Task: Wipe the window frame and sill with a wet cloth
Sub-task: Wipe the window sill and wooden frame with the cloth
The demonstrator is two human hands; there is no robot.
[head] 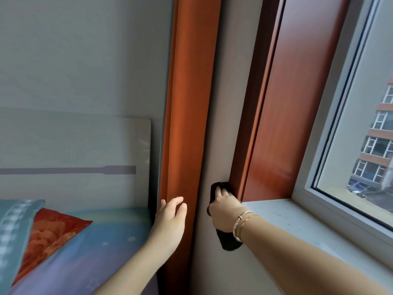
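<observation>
Two bare forearms and hands of one person fill the lower part of the view, with no sleeves visible on either arm up to the picture's bottom edge. The left hand (pixel 171 218) wears nothing: no ring, watch or band shows on its fingers or wrist. The right hand (pixel 223 211) has a pair of thin metal bangles (pixel 241 224) around its wrist, just behind the hand. One bangle is silver-coloured, the other looks gold or rose-toned, and the two rings overlap where they cross the top of the wrist. No ring shows on the fingers (pixel 221 192) beyond the bangles. The fingernails look short and unpainted.
</observation>
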